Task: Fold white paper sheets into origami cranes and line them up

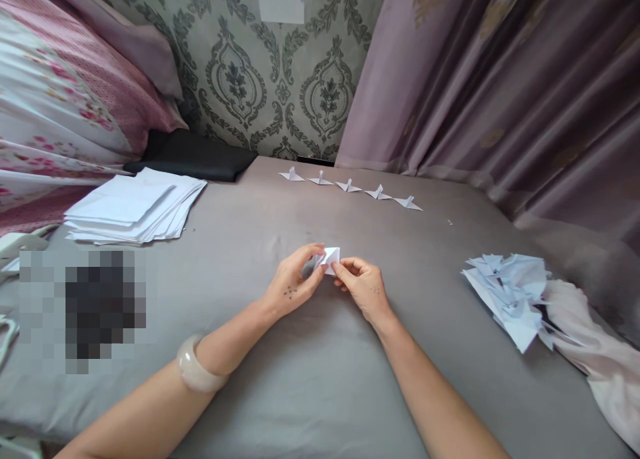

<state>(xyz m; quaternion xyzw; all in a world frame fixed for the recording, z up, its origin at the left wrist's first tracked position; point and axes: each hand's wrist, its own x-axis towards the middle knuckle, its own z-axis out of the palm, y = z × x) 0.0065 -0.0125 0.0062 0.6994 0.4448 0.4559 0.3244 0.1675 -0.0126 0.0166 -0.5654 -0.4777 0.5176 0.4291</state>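
Note:
A small folded piece of white paper [330, 257] is held between both hands, just above the middle of the grey cloth surface. My left hand [296, 280] pinches its left side with thumb and fingers. On the lower right edge, my right hand [364, 287] grips it between thumb and bent fingers. Part of the paper is covered by the fingertips. Beyond the hands, several white folded paper birds [349, 186] stand in a slanting row.
A stack of white paper sheets [125, 209] lies at the left, before a black folded item [200, 155]. At the right is a heap of folded white paper pieces [515, 292] beside a pale cloth [575, 312]. Curtains [450, 79] hang behind. A blurred patch hides something lower left.

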